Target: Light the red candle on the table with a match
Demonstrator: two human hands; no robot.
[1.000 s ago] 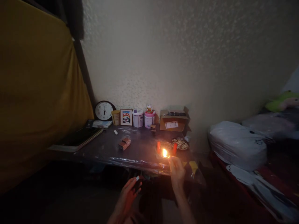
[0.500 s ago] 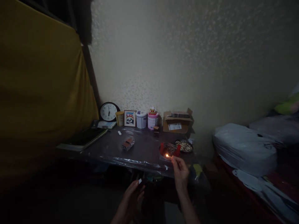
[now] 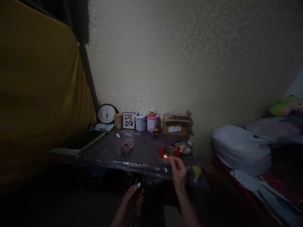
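My right hand [image 3: 179, 173] pinches a burning match [image 3: 168, 157] between thumb and fingertips, its small flame pointing left. The flame glows over the near part of a round dish [image 3: 160, 158] that holds dark bits, with a red piece [image 3: 161, 150] standing at either side. Behind it on the right, a second dish [image 3: 190, 152] is full of pale matchsticks [image 3: 182, 147]. Low in front of the table, my left hand [image 3: 129, 198] is closed around a small matchbox [image 3: 139, 185]; only its white end shows clearly, the rest being in shadow.
Wrapped matchboxes [image 3: 127, 146] and a small white object [image 3: 118, 135] lie on the plastic-covered table [image 3: 104, 156]. Along the wall stand a clock [image 3: 106, 113], a panda picture [image 3: 129, 120], two tubs [image 3: 140, 122] and a cardboard box [image 3: 175, 128]. White bags [image 3: 240, 148] lie right.
The view has shifted slightly, so things sit a little further left. Both hands keep their holds, and the match still burns over the dish.
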